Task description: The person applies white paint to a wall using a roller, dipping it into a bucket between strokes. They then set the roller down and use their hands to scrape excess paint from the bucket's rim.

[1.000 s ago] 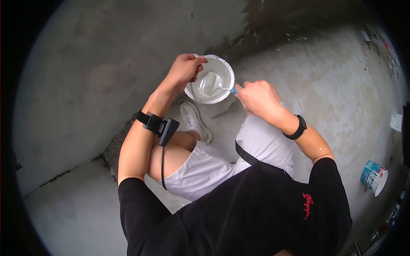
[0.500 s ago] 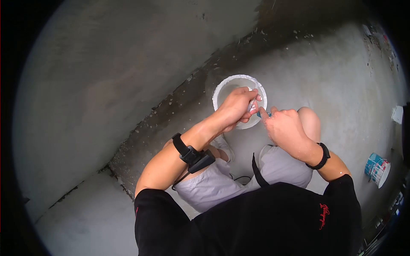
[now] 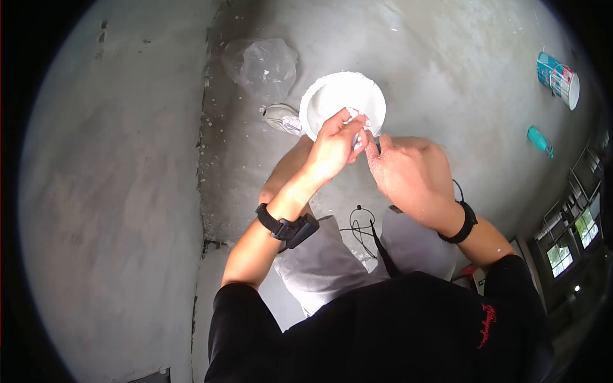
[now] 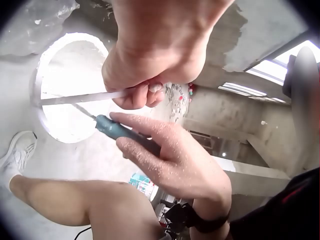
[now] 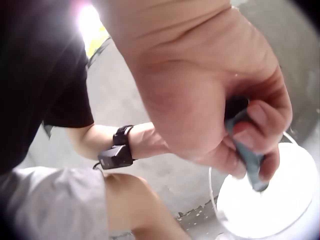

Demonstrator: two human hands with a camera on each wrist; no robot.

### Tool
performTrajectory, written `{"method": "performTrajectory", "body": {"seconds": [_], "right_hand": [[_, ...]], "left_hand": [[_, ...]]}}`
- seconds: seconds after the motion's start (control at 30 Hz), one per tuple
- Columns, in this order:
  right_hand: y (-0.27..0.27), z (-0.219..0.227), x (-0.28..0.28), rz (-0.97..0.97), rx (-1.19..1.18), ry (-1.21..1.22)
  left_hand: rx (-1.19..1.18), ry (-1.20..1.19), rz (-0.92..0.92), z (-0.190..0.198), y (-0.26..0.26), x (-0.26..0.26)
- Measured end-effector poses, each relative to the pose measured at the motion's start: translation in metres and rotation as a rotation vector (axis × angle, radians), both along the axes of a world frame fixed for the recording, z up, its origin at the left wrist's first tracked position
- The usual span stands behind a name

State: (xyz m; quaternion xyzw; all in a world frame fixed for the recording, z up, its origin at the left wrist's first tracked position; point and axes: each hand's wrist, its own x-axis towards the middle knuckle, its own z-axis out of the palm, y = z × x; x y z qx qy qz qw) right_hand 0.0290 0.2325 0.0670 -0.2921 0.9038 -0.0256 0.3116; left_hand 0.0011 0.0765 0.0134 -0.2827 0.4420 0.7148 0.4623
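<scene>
A white bucket [image 3: 343, 89] stands on the floor in front of the person, its inside glaring white. My left hand [image 3: 333, 145] is over its near rim, fingers curled round a thin pale strip [image 4: 85, 98] that spans the bucket opening in the left wrist view. Beside it, my right hand [image 3: 415, 182] grips the teal handle [image 4: 116, 131] of a tool whose thin metal shaft points into the bucket. White specks cover the right fingers. In the right wrist view the handle [image 5: 252, 167] points down at the bucket; the tool's far end is lost in the glare.
A clear plastic bag [image 3: 269, 69] lies beyond a shoe [image 3: 282, 119] at the left. Far right are a blue and white bucket [image 3: 557, 80] and a teal bottle [image 3: 540, 140]. A wall runs along the left; a black cable [image 3: 361, 233] lies between the legs.
The left hand has moved from the bucket's left rim to beside the right hand. The head view has turned, bringing the plastic bag, teal bottle and windows into sight.
</scene>
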Motion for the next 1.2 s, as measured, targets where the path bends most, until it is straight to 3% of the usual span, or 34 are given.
{"method": "performTrajectory", "body": {"seconds": [0.03,0.23,0.47,0.6,0.83,1.03,1.2], "right_hand": [[0.003,0.000,0.004,-0.178,-0.082,-0.043],[-0.002,-0.012,0.037,-0.329,-0.060,-0.253],[0.009,-0.028,0.072,-0.343,-0.155,-0.314],[0.007,-0.039,0.094,-0.406,-0.086,-0.260],[-0.014,-0.035,0.095,-0.469,-0.081,-0.243],[-0.017,-0.038,0.080,-0.377,-0.026,-0.316],[-0.017,-0.048,0.084,-0.440,0.037,-0.336]], "left_hand": [[0.001,-0.023,-0.017,-0.004,0.003,0.007],[-0.113,-0.156,-0.011,-0.013,0.005,0.033],[-0.220,-0.140,-0.111,-0.021,-0.008,0.044],[-0.254,-0.114,-0.131,-0.027,-0.007,0.050],[-0.216,-0.154,-0.156,-0.023,-0.018,0.054],[-0.321,-0.068,-0.053,-0.031,-0.024,0.049],[-0.458,-0.129,0.033,-0.050,-0.044,0.034]]}}
